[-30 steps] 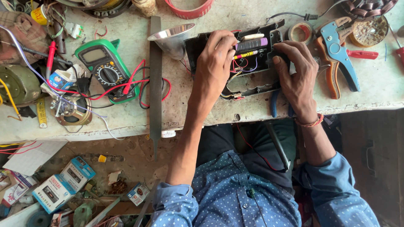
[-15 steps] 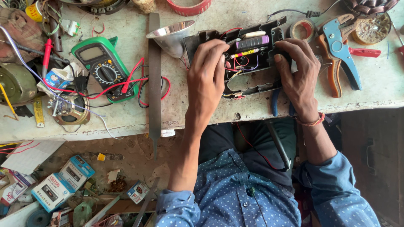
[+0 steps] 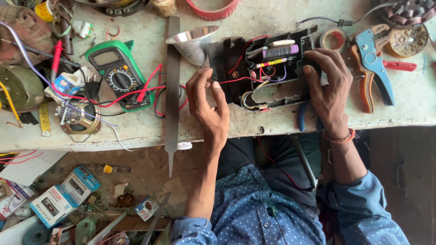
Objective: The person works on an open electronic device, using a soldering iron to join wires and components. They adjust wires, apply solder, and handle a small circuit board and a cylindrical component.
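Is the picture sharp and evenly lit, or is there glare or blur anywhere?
Head view: soft, even daylight, shadows faint; bright glare only on the metal funnel; left hand, right hand and open black casing look sharp; edges bend slightly from the wide lens.

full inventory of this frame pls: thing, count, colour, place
casing: 1, black, open, wires inside, bench centre
reflector: 1, silver, left of casing
file: 1, grey, overhanging bench edge
multimeter: 1, green, bench left, red leads
tape roll: 1, brown, right of casing
stripper: 1, blue, bench right
boxes: several, blue-white, floor left
left hand: fingertips at casing's left edge
right hand: on casing's right end
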`<state>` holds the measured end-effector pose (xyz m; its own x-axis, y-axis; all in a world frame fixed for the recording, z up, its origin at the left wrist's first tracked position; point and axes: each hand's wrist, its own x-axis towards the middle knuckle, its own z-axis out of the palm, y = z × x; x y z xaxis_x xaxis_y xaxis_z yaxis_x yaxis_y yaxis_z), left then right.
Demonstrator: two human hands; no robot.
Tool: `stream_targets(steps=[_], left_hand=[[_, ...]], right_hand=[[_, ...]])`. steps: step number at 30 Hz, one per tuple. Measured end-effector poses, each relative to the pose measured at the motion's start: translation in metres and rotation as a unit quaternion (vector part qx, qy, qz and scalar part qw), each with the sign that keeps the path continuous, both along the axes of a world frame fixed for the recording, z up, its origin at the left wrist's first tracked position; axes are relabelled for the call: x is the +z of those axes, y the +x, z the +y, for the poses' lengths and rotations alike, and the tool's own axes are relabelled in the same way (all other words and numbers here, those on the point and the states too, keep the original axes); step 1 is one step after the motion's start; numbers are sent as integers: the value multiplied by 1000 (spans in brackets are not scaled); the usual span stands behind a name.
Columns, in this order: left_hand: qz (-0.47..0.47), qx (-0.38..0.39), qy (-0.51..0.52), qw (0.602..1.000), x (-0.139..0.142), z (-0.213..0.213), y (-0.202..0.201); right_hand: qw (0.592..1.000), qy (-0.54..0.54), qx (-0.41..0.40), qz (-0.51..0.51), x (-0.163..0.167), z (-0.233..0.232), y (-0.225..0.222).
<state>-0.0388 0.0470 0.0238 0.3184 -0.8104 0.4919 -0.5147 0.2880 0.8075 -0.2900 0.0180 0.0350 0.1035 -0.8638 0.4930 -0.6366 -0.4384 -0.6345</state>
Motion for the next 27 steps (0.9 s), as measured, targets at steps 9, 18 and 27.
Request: stream_targets(steps=[9,18,27], left_hand=[[-5,-10,-8,1000,-1,-1,1],[42,-34,27,998,4,-2,3],[37,-30,31,998,4,-2,2]], right_hand=[[1000,7,-9,1,2,1,3],[1000,8,-17,7,3,0,5],[1000,11,-20,9,1,-1,4]])
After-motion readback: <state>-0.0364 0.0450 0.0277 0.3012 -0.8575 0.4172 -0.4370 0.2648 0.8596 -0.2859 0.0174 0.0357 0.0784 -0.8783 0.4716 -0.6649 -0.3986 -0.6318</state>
